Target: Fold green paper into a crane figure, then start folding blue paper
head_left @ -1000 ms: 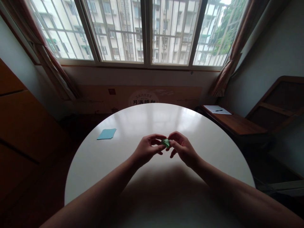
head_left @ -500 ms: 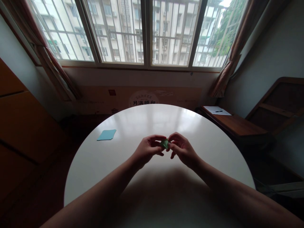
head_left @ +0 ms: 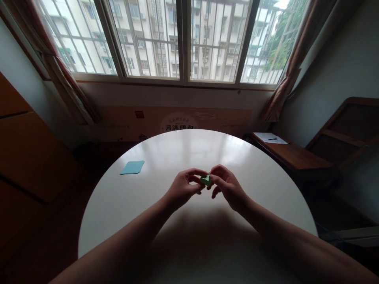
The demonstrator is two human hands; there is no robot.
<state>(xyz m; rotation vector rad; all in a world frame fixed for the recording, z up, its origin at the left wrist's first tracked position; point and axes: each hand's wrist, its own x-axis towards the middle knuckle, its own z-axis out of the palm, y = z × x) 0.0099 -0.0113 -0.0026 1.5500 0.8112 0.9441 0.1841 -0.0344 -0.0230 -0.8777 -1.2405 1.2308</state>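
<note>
One small green folded piece [head_left: 205, 180] is in your grip, pinched by both left hand [head_left: 181, 188] and right hand [head_left: 230, 186] over one white worktop [head_left: 189, 152]; one blue paper pile [head_left: 132, 167] lies leftward, one pen [head_left: 272, 139] rightward.

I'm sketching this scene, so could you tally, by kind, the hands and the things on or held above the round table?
Hands: 2 (left hand, right hand)
Green folded piece: 1
Blue paper stack: 1, sheets uncountable
Total: 4
</note>
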